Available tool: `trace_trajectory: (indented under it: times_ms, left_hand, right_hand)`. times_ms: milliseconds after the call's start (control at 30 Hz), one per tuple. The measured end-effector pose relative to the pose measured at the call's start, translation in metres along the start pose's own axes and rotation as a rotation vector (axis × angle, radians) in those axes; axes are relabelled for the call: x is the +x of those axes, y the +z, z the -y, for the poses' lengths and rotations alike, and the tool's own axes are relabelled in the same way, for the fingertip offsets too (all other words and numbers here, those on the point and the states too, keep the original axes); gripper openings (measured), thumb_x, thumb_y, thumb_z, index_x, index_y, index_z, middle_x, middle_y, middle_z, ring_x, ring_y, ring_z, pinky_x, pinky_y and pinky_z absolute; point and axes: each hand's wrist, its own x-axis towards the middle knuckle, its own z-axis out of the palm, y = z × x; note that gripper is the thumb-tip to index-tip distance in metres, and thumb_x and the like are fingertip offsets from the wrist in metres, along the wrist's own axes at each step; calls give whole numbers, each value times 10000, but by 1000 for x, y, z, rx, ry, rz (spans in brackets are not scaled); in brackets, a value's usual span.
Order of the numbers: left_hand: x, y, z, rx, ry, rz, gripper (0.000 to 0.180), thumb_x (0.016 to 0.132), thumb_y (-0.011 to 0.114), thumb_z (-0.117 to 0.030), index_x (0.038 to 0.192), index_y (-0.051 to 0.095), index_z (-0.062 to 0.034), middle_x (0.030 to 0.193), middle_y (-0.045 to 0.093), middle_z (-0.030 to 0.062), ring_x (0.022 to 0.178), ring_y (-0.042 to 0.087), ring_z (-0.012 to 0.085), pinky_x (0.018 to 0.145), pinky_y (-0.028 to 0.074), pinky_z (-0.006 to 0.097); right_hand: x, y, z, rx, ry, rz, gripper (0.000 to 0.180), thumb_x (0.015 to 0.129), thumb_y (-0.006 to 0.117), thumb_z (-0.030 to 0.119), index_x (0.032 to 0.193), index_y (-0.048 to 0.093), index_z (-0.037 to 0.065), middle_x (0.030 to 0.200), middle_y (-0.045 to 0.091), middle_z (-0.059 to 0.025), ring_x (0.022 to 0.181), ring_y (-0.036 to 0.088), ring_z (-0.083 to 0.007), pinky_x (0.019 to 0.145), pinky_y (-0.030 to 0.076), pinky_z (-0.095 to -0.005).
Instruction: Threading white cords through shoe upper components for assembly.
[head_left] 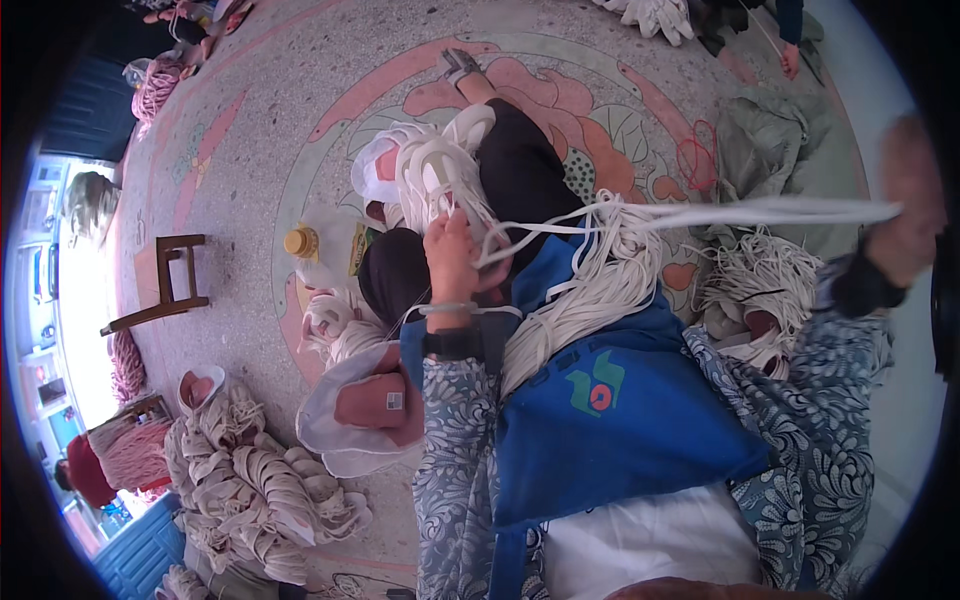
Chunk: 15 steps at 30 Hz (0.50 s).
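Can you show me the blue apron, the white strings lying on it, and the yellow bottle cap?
Blue apron [640, 445]: head view, bare cloth near its middle.
White strings [570, 325]: head view, middle of the bundle.
Yellow bottle cap [301, 240]: head view, middle of the cap.

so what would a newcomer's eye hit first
Long white cord strands stretch from the person's left hand to the blurred right hand near the right edge. Below them, bright blue cloth covers the lap, with a loose off-white cord heap on its upper part. Beyond, a pink-and-green floral design spreads over the speckled grey floor.
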Motion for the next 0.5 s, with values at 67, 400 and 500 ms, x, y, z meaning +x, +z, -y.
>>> trace_trajectory:
  times_ms: [67, 400, 500]
  left_hand:
    - [-32, 18, -8, 260, 150, -190, 119, 918, 538, -192, 906, 513, -77, 617, 393, -59, 462, 318, 23, 390, 260, 187]
    - [-68, -11, -36, 188, 16, 36, 199, 959, 491, -239, 872, 530, -65, 650, 438, -35, 455, 308, 14, 381, 242, 176]
    - [-81, -15, -34, 239, -86, 18, 201, 957, 500, -247, 888, 531, -61, 645, 428, -39, 449, 297, 10, 378, 240, 168]
  right_hand:
    - [-94, -33, -43, -312, 38, 16, 209, 833, 555, 111, 1003, 629, 14, 794, 630, -69, 565, 525, -116, 489, 435, -252]
    - [-19, 90, -236, -239, 510, 6, 179, 850, 526, 127, 934, 599, -13, 738, 613, -150, 679, 637, -305, 640, 499, -380]
    - [-22, 113, -255, -102, 685, 7, 197, 862, 491, 87, 1015, 577, -3, 832, 630, -151, 643, 646, -273, 576, 523, -338]
